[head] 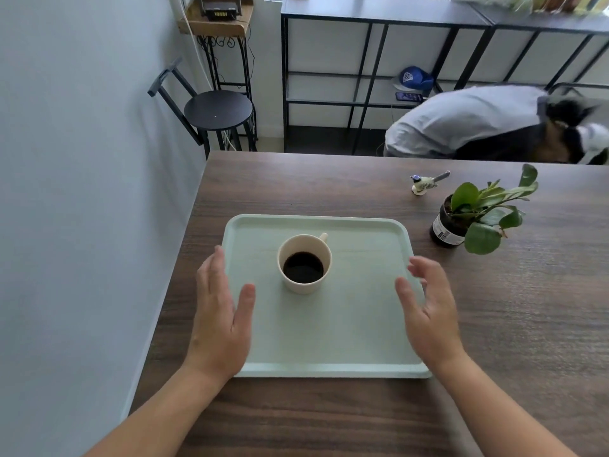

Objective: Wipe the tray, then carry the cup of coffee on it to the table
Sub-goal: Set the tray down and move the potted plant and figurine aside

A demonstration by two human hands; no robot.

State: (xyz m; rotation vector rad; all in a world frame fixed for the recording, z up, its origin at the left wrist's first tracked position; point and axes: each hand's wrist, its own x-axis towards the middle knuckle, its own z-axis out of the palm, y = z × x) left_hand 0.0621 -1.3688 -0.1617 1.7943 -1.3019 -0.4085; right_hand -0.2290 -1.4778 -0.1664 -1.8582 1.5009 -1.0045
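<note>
**Tray down on the desk, hands at its two sides**

Nearest the camera, both forearms reach in over the dark wood-grain desk (494,291). The left hand (220,321) lies over the left rim of the pale green tray (362,324), palm down, fingers straight and loosely together, thumb spread out over the tray floor; it grips nothing, and whether the palm actually presses the rim cannot be told. The right hand (428,311) is open too, fingers slightly curled and blurred, hovering at the tray's right edge with nothing in it.

The tray sits flat on the desk, near its left edge. On it, a little left of centre and toward the far side, stands the cream cup of black coffee (304,263), upright, handle pointing away.

Judged from this, the wiping and the carry look finished and the step in hand is the set-down or release. If so, the next move asks only that both hands draw off sideways without nudging the tray, since the coffee would slop easily.

Further off, a small potted plant (478,219) and a bird figurine (423,184) stand on the desk, well apart from the tray. Beyond the desk a person (478,123) bends forward
</note>
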